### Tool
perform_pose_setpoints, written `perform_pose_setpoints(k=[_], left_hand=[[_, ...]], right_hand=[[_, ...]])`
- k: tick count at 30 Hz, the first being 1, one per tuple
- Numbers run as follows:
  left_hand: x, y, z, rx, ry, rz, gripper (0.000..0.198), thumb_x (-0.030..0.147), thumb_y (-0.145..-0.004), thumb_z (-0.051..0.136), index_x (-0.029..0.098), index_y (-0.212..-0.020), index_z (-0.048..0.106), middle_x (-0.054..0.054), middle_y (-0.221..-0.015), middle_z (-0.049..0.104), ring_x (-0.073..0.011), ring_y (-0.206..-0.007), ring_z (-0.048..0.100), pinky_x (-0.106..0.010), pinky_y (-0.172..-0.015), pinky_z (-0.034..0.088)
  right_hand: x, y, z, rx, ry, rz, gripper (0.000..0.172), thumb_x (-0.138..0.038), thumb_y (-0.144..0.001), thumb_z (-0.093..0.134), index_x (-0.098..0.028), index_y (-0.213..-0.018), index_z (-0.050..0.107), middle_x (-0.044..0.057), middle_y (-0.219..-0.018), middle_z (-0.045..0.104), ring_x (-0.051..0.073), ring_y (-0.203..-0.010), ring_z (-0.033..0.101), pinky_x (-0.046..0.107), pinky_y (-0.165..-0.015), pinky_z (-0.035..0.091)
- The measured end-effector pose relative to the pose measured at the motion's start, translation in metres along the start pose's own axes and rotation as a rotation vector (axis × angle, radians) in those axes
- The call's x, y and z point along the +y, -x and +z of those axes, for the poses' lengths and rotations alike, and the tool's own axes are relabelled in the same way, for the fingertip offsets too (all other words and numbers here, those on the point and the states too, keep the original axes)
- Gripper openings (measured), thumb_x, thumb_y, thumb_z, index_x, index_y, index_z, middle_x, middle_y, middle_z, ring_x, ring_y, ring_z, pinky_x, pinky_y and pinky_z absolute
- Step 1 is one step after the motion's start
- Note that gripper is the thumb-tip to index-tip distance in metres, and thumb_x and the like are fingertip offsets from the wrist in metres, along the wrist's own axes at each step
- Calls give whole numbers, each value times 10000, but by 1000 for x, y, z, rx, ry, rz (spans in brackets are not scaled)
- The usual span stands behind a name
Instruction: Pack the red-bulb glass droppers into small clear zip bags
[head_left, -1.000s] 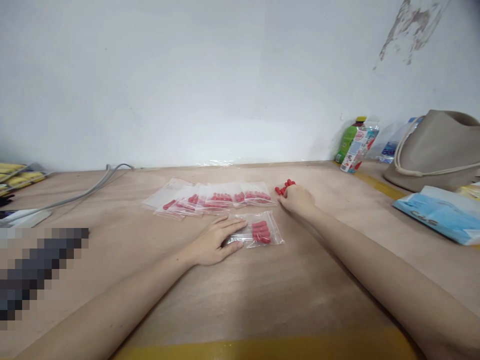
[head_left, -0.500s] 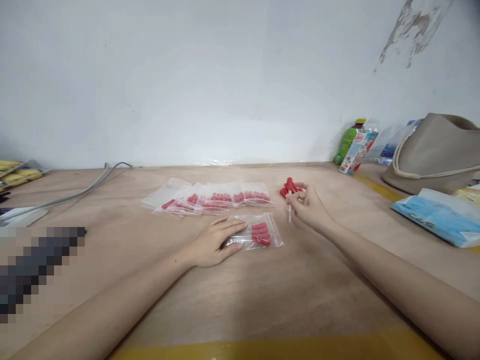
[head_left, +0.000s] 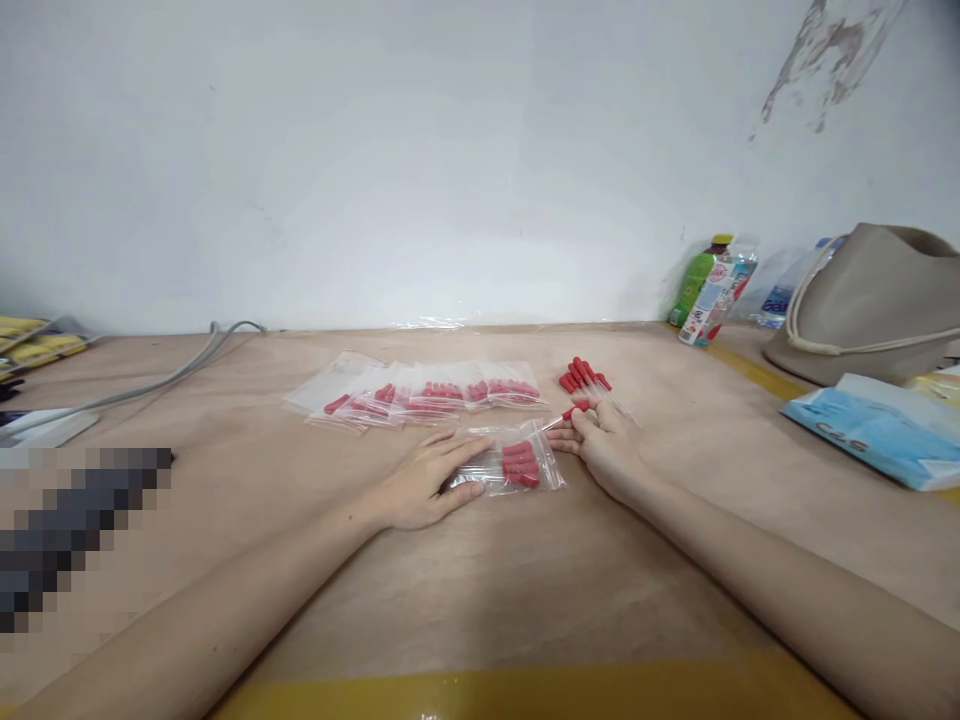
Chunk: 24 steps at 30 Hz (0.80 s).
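At a wooden table, a clear zip bag is pinned flat under the left hand, whose fingers are spread open and laid on the bag's left part without gripping it. A single red-capped dropper is pinched in the loosely curled fingers of the right hand, just beside the bag's right edge. Its long axis is set roughly left to right and slightly tilted, with the red cap to the right and farther from the camera and the clear stem pointed down-left at the bag's upper right corner. The red pieces already in the bag are seen lying side by side, their long axes also left to right. A loose heap of droppers is left just beyond the right hand, and a row of filled bags is overlapped along the table behind the pinned one. Against the wall at the right, two labelled bottles are propped (one green, one with a red-and-white label, the print too small to be read), near a beige bag. Dark lettering is carried on a blue pack, but it is too blurred to be made out.
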<state>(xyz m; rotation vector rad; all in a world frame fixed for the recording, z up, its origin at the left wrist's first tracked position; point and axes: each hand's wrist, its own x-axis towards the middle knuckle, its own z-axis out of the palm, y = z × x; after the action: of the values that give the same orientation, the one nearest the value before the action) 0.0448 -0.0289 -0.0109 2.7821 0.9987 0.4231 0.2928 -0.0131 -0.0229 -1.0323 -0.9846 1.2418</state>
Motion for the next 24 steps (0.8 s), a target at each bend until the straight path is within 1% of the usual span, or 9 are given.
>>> perform_pose_setpoints(k=[4, 6, 8, 12, 16, 18, 21, 22, 24], left_hand=[[0, 0, 0, 17, 9, 15, 509, 429, -909, 403, 257, -1374, 287, -36, -1368, 416, -234, -1265, 359, -446, -1074, 249], [0, 0, 0, 13, 10, 13, 508, 430, -908, 405, 252, -1371, 293, -40, -1366, 418, -235, -1260, 366, -444, -1071, 256], [0, 0, 0, 8, 9, 6, 509, 427, -908, 406, 249, -1372, 293, -40, -1372, 411, -234, -1264, 360, -440, -1069, 263], [1, 0, -1, 7, 9, -1, 523, 418, -909, 408, 256, -1386, 267, -38, -1392, 381, -244, -1284, 326, -451, -1067, 263], [2, 0, -2, 12, 7, -3, 526, 412, -904, 419, 253, -1384, 274, -46, -1389, 385, -251, -1284, 327, -459, -1057, 281], [2, 0, -2, 16, 7, 3, 524, 404, -902, 426, 252, -1381, 279, -47, -1382, 395, -248, -1276, 340, -457, -1054, 290], [2, -1, -1, 13, 6, 15, 530, 393, -905, 421, 261, -1390, 254, -43, -1385, 392, -242, -1272, 349, -461, -1060, 277], [2, -1, -1, 9, 6, 15, 531, 391, -906, 418, 263, -1392, 247, -41, -1388, 386, -241, -1274, 347, -462, -1065, 266], [1, -1, -1, 4, 8, 9, 528, 393, -907, 415, 263, -1391, 250, -39, -1395, 377, -242, -1280, 336, -464, -1075, 245]], right_hand=[[0, 1, -3, 11, -24, 30, 166, -234, -789, 496, -235, -883, 359, -43, -623, 568, 121, -547, 628, 289, -612, 540], [1, 1, -4, 37, -34, 34, 183, -243, -769, 530, -231, -865, 375, -41, -621, 572, 118, -541, 621, 282, -603, 534], [1, 1, -4, 16, -2, 24, 217, -261, -725, 596, -219, -846, 420, -31, -637, 589, 114, -555, 616, 277, -615, 528], [1, 3, -5, -149, 209, 1, 250, -319, -630, 691, -171, -795, 577, -7, -700, 622, 95, -598, 580, 237, -610, 496], [-2, 4, -6, -384, 347, 6, 295, -412, -650, 653, -169, -818, 645, -18, -690, 635, 90, -588, 547, 219, -562, 459], [-3, 3, -5, -439, 395, 16, 311, -435, -674, 625, -166, -827, 659, -28, -627, 613, 71, -511, 500, 199, -500, 422], [-2, 0, 0, -357, 429, 32, 326, -448, -696, 597, -165, -839, 673, -40, -525, 565, 54, -393, 396, 186, -387, 322], [-1, 0, 3, -315, 423, 35, 318, -445, -693, 600, -166, -827, 674, -38, -513, 563, 59, -381, 391, 191, -373, 310], [2, -1, 9, -235, 406, 15, 275, -423, -665, 631, -167, -760, 665, -22, -532, 589, 85, -410, 453, 212, -396, 359]])
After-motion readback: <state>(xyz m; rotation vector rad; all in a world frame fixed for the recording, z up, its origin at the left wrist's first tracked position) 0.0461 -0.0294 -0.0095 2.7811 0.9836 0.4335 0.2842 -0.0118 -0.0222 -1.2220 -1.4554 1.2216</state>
